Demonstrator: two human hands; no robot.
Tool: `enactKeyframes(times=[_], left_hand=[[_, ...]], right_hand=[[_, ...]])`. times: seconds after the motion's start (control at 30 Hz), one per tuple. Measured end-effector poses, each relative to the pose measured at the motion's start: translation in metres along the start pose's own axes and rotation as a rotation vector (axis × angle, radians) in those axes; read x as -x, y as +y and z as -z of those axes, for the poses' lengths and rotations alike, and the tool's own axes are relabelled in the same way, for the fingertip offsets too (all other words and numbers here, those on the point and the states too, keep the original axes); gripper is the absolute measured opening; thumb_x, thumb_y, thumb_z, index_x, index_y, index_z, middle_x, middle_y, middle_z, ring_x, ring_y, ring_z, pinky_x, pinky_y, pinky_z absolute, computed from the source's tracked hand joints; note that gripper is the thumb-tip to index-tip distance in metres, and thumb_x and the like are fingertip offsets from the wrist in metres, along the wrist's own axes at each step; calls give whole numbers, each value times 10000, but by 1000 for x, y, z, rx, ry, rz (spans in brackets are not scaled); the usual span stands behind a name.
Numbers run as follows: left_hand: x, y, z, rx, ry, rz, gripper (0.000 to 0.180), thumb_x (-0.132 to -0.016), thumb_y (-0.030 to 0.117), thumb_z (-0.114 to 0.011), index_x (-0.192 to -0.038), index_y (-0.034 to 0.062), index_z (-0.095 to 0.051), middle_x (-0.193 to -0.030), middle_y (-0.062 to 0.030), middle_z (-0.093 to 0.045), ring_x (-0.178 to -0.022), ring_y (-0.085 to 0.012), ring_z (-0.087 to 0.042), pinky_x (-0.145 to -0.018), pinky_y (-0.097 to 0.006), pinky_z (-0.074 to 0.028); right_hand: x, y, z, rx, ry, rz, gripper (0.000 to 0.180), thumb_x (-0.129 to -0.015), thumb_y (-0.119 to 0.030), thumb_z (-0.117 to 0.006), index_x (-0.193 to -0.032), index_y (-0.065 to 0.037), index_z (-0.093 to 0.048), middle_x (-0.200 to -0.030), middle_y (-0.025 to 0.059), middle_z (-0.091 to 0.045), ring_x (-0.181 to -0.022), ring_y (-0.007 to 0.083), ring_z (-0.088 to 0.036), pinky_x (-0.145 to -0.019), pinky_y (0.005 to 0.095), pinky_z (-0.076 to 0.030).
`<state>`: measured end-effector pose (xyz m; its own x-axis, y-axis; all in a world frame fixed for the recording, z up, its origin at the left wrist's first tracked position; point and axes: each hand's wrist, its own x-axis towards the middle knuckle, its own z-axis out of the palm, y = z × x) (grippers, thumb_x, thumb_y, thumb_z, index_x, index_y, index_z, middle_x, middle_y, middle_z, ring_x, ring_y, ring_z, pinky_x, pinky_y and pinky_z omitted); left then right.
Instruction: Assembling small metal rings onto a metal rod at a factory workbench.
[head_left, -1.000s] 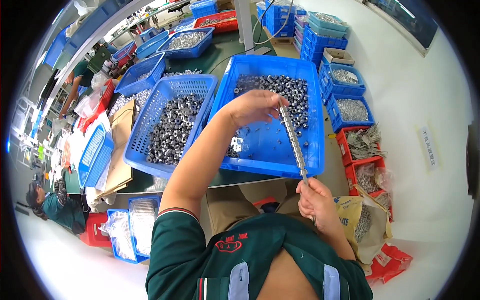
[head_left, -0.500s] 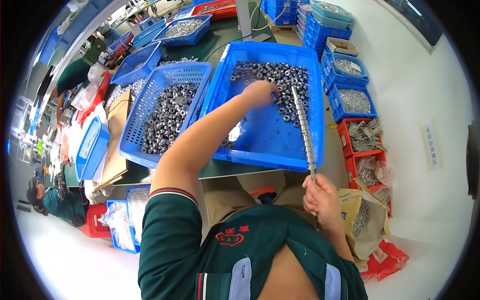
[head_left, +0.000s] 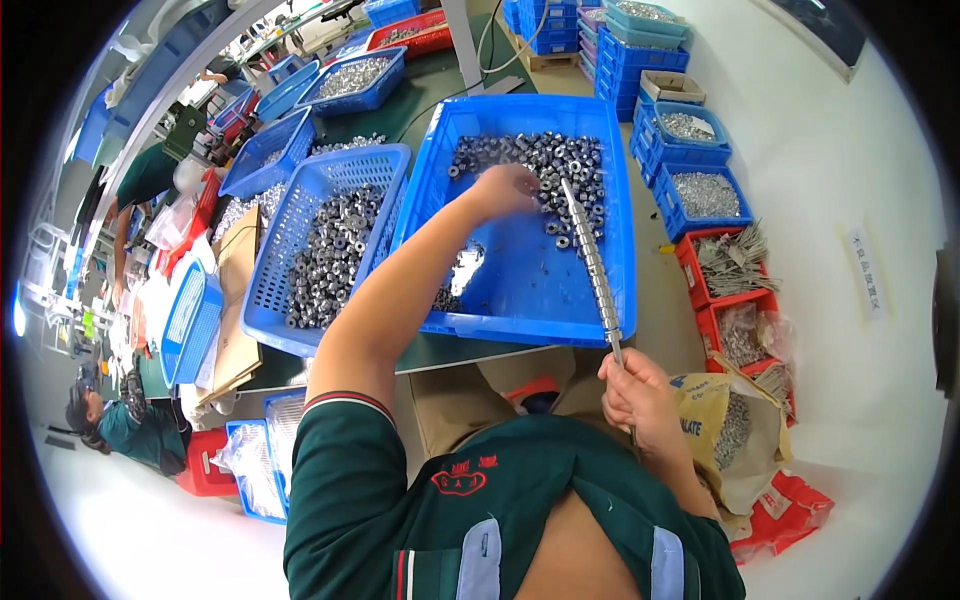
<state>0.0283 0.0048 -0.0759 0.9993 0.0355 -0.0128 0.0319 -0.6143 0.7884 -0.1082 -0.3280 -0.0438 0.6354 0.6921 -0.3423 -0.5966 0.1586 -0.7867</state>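
Note:
My right hand [head_left: 640,398] is closed around the lower end of a thin metal rod [head_left: 590,262]. Many small metal rings are threaded along its length, and it slants up over the right side of a large blue bin [head_left: 622,215]. Inside, dark and silvery ring-shaped metal nuts [head_left: 575,155] are heaped toward the far side. My left hand [head_left: 505,192] is over the near edge of this heap, left of the rod's tip. Its fingers are curled in and slightly blurred; whatever they may hold is hidden.
A blue perforated basket [head_left: 268,245] of similar nuts stands left of the bin. Flat cardboard [head_left: 237,290] and a smaller blue basket [head_left: 190,322] lie farther left. Stacked blue crates [head_left: 680,150] and red boxes [head_left: 715,260] line the right wall. Another person [head_left: 130,425] is at far left.
The whole view has shifted slightly. My left hand stays at the heap of nuts with its fingers curled, and my right hand keeps its grip on the rod.

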Motion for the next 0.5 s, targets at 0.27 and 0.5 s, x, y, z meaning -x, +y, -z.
enactKeyframes(times=[0.27,0.5], left_hand=[[29,45,25,1128,-69,287,258,-828,199,-626,-1039,58,-579,-1067,-120,-629,-979,-233,-596,-835,-324,-451],[49,56,19,1304,-117,217,233,-814,172,-622,-1002,46,-566,-1037,-145,-630,-952,-232,-582,-881,-354,-439]], right_hand=[[0,6,-5,53,-10,6,123,-939,-146,-476,-905,-27,-485,-556,-55,-348,-424,11,-283,-385,174,-220],[-1,2,-16,93,-7,-3,122,-935,-141,-472,-881,-32,-482,-528,-47,-315,-406,33,-272,-387,194,-230]])
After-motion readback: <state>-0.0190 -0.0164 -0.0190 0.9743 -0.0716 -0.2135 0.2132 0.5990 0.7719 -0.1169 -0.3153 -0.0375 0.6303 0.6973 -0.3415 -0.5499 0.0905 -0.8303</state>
